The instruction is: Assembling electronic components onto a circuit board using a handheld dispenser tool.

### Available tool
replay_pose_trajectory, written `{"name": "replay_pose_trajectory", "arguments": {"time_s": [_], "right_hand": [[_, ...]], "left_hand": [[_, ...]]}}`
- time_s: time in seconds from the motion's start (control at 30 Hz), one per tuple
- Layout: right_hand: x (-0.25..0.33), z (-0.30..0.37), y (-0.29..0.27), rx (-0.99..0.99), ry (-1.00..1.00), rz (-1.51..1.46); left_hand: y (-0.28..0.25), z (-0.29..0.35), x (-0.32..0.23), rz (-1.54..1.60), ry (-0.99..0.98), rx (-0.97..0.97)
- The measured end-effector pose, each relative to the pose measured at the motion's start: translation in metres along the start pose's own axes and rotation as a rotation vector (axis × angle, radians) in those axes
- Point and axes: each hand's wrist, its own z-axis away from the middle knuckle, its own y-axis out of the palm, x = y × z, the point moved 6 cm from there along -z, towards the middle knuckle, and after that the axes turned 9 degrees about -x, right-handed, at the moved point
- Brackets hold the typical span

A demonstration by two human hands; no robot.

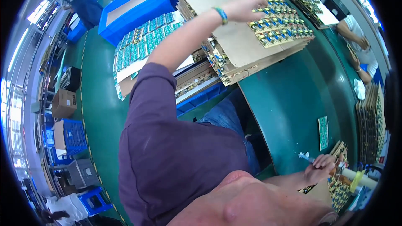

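My left hand [246,8] reaches out over a stack of circuit boards layered with cardboard. Its fingers are apart, at the edge of a row of populated boards [278,19]; contact with them is unclear. A bare cardboard sheet [234,46] lies under the wrist, which wears a coloured band. At the lower right, my right hand [321,168] is closed round a slim blue pen-like tool [307,157], its end pointing at white scraps on the green table [289,113]. A narrow green circuit board [323,133] lies just beyond this hand.
A blue bin [134,8] and green board panels [146,39] stand beside the left arm. Near the right hand are a pale cylinder with yellow tape [362,180] and more boards [340,192]. Upright board stacks [368,125] and a co-worker's hands [361,44] are across the table.
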Motion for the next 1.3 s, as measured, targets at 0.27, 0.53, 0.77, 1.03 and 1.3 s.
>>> {"name": "replay_pose_trajectory", "arguments": {"time_s": [0.27,0.53,0.77,1.03,1.3], "right_hand": [[0.006,0.000,0.017,0.025,-0.033,0.044],[0.002,0.000,0.000,-0.057,-0.022,0.065],[-0.003,-0.004,-0.011,-0.039,-0.011,0.001],[-0.005,-0.008,-0.008,-0.059,-0.036,0.079],[-0.012,-0.010,-0.032,-0.068,-0.017,0.069]], "left_hand": [[0.008,0.102,-0.213,1.012,0.467,0.209],[0.054,0.108,-0.330,1.799,0.572,0.626],[0.066,0.116,-0.340,1.877,0.472,0.688],[0.085,0.122,-0.351,1.958,0.374,0.800],[0.096,0.122,-0.353,1.982,0.302,0.857]]}}
